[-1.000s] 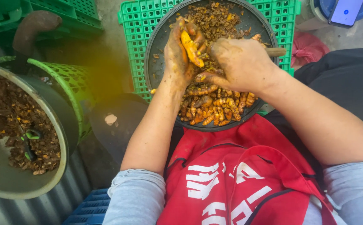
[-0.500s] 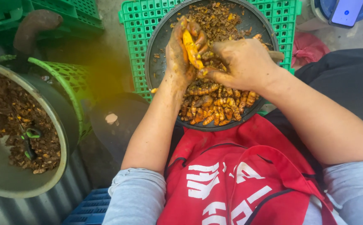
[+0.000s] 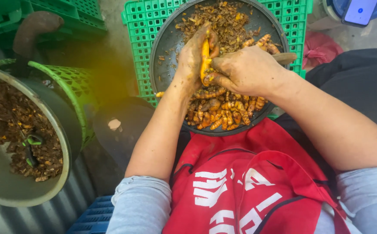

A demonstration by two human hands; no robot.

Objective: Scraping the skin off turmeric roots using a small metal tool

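Far left: a large round metal basin point(image 3: 6, 190) is seen, partly filled with brown peelings and scraps; a small green-handled tool point(image 3: 31, 145) lies among them. Just beside its right rim a green plastic mesh basket point(image 3: 69, 89) stands tilted. A green plastic crate point(image 3: 137, 52) is set further right, and on it rests a wide, dark, round metal pan point(image 3: 164, 47).

In the pan, brown shavings are heaped toward the far edge point(image 3: 225, 17); a pile of small orange-brown turmeric roots point(image 3: 223, 112) is gathered at the near edge, close to the red apron point(image 3: 249, 182).

The left hand point(image 3: 192, 56) is closed around one bright orange, part-peeled root point(image 3: 205, 60), held upright above the middle of the pan. The right hand point(image 3: 247, 69) is clenched against it, fingertips touching the root; a pale wooden handle point(image 3: 286, 57) sticks out past the hand's right side, so a scraping tool is judged to be gripped, the blade being hidden.

Top right corner: a blue phone point(image 3: 360, 11) lies on a blue lid, well apart.

Risks, as judged: both hands are coated in wet residue, so the root could slip and the hidden edge be driven into the left fingers. The pan overhangs the crate's near edge toward the lap; downward pressure could tip it and spill the roots.
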